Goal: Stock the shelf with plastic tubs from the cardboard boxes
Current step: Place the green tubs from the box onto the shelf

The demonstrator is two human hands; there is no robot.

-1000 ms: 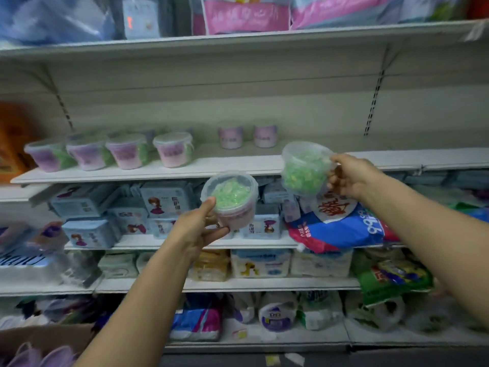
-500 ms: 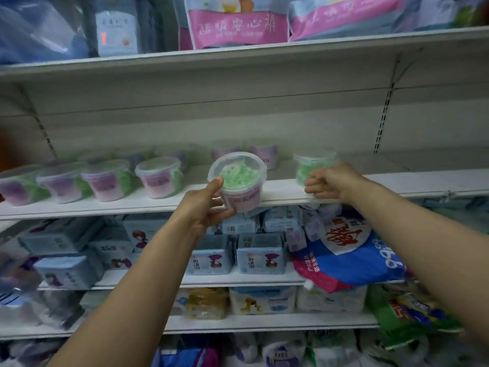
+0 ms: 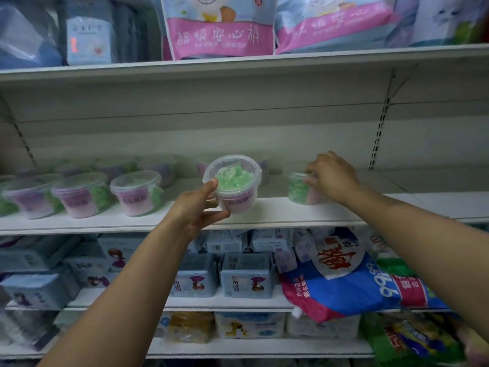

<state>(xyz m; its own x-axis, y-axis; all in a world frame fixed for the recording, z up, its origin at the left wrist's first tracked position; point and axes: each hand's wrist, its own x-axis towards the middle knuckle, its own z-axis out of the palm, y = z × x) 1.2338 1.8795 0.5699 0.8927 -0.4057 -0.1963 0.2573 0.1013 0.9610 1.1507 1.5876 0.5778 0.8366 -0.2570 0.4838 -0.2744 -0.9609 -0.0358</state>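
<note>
- Left hand (image 3: 197, 207): the thumb (image 3: 211, 184) lies against the lid rim and the curled fingers (image 3: 218, 215) pass beneath the base, gripping the held tub (image 3: 234, 182).
- The held tub is clear, with green contents and a pink label, and tilts with its lid toward the camera. It sits over the front part of the shelf (image 3: 264, 217); whether its base touches the board cannot be told.
- Right hand (image 3: 330, 176): the fingertips (image 3: 311, 181) curl over the lid and side of the second tub (image 3: 299, 188), holding it.
- The second tub stands upright on the same shelf, right of the held tub and apart from it.
- A row of tubs (image 3: 135, 193) stands along the left of the shelf, pink labels facing out.
- Further tubs stand at the back, blurred.
- Above: pink packs (image 3: 219, 27).
- Below: blue packets (image 3: 246, 276) and a slumped blue bag (image 3: 352, 284).
</note>
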